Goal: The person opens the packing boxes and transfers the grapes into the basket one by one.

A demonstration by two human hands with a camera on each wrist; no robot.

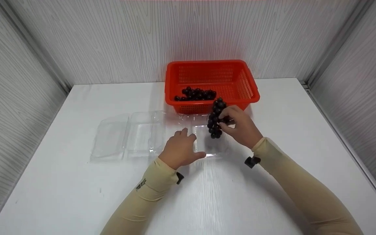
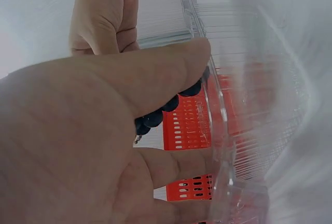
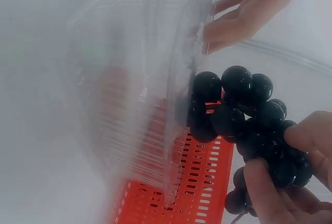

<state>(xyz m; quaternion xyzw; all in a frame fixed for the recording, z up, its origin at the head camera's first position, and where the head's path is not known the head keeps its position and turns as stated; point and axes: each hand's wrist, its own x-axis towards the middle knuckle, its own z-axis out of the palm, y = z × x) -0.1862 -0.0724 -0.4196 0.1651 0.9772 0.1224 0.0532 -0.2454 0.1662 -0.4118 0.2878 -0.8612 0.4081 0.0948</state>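
Note:
My right hand pinches a bunch of dark grapes between thumb and fingers. The bunch hangs over a clear plastic clamshell container, just in front of the basket. In the right wrist view the round grapes overlap the container's rim. My left hand has its fingers extended and its thumb spread at the left part of this container. In the left wrist view the thumb and fingertips lie right at the clear rim, with grapes partly hidden behind the thumb.
A red plastic basket stands at the back against the wall, with more dark grapes inside. To the left, another clear container lies spread out with its lid on the white table. Panels enclose the table's back and sides.

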